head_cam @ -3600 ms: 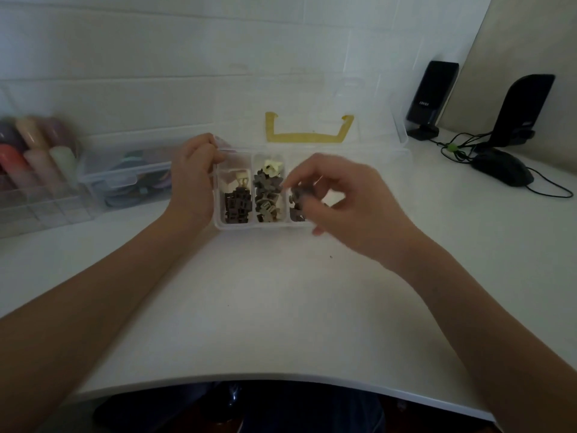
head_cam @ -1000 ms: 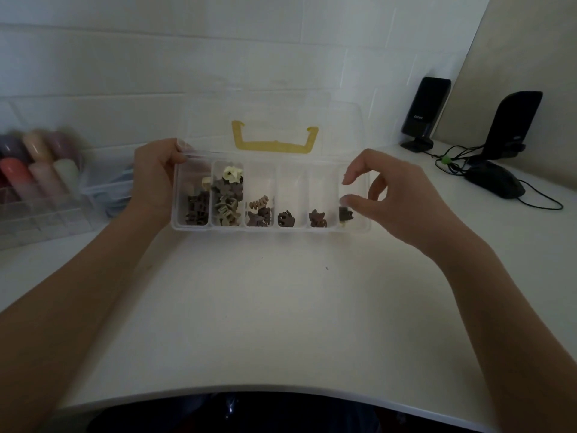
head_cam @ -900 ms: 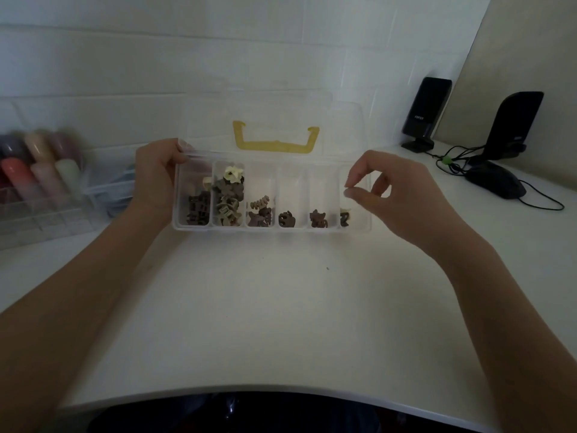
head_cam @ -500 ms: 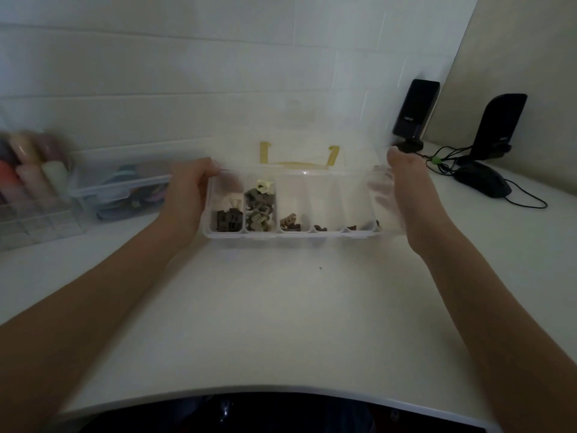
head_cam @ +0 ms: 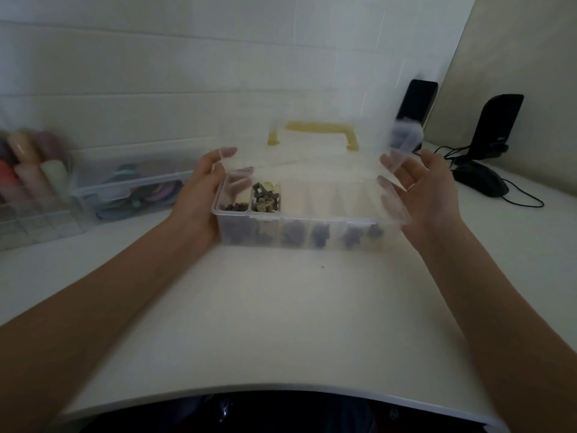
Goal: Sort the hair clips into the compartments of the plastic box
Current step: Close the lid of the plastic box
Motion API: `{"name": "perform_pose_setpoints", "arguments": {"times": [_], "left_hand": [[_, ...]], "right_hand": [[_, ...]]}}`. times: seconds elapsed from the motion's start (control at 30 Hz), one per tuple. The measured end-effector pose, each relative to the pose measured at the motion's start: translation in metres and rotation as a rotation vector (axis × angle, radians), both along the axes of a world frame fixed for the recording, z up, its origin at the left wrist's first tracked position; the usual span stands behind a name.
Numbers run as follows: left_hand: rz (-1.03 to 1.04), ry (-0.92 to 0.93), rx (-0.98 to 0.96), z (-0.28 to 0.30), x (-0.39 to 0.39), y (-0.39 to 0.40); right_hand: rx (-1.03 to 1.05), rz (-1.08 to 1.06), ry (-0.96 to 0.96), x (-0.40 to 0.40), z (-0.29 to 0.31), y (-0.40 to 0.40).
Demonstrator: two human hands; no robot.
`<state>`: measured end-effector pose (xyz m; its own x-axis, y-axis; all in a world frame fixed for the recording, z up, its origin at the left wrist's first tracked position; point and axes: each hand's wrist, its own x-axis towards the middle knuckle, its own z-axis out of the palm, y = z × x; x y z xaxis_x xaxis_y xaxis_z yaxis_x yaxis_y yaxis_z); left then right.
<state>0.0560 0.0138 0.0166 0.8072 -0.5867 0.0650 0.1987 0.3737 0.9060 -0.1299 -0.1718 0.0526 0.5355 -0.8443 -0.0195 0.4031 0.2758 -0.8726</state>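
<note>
The clear plastic box stands on the white table, a little beyond its middle. Grey and cream hair clips fill the second compartment from the left, and dark clips lie in the leftmost. More dark clips show through the front wall. The clear lid with its yellow handle is tilted forward over the compartments and blurred. My left hand grips the box's left end, with one fingertip on the lid's edge. My right hand is at the lid's right end, its spread fingers showing through the plastic.
A clear bin of hair ties and an organiser of coloured items stand at the left. Two black speakers and a wired mouse are at the right. The table's front edge curves near me.
My right hand dropped a clip in the rightmost compartment, then moved to the lid's right end. The lid has swung from upright to tilted forward over the box.
</note>
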Motion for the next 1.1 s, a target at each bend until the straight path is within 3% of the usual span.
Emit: {"name": "perform_pose_setpoints", "arguments": {"times": [0.1, 0.3, 0.53, 0.77, 0.9, 1.03, 1.1], "left_hand": [[-0.067, 0.109, -0.066, 0.001, -0.003, 0.002], [-0.086, 0.121, -0.055, 0.009, -0.005, 0.007], [-0.291, -0.133, 0.075, 0.009, 0.001, 0.015], [-0.249, -0.186, 0.098, 0.01, -0.002, 0.015], [-0.201, -0.221, 0.129, 0.012, -0.004, 0.014], [-0.193, -0.265, 0.131, 0.01, -0.004, 0.013], [-0.191, -0.281, 0.135, 0.01, -0.007, 0.014]], "right_hand": [[-0.007, 0.036, 0.069, -0.001, -0.002, 0.003], [-0.06, 0.335, 0.126, -0.009, -0.001, -0.007], [-0.183, 0.395, 0.349, -0.014, -0.002, -0.013], [-0.271, 0.416, 0.379, -0.015, -0.002, -0.016], [-0.498, 0.355, 0.584, -0.015, 0.007, -0.015], [-0.949, 0.086, 0.848, 0.004, 0.004, -0.004], [-1.022, -0.03, 0.88, 0.009, -0.002, 0.002]]}}
